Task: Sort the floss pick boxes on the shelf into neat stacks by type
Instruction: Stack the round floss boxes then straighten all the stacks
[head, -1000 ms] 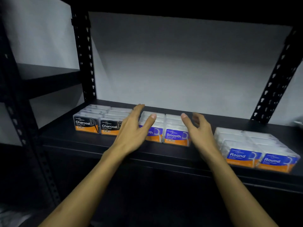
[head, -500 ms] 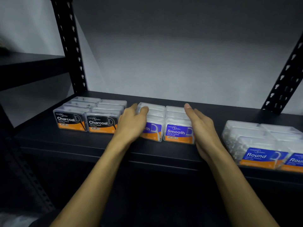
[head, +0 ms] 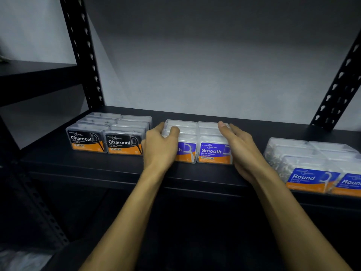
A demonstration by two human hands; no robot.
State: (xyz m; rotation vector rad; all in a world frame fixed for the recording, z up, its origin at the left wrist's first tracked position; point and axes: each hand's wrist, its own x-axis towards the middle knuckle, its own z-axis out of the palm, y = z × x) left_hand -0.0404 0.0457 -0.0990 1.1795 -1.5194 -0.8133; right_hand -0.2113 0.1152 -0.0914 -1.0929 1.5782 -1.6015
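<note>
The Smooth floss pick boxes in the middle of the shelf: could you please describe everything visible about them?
The Smooth boxes are clear plastic with purple-and-orange labels, set in two neat side-by-side rows on the black shelf. The left hand grips their left side, thumb on top; the right hand presses flat against their right side.

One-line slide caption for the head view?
Left hand and right hand flank purple-labelled clear plastic Smooth boxes between black-labelled Charcoal boxes and blue-labelled Round boxes.
</note>
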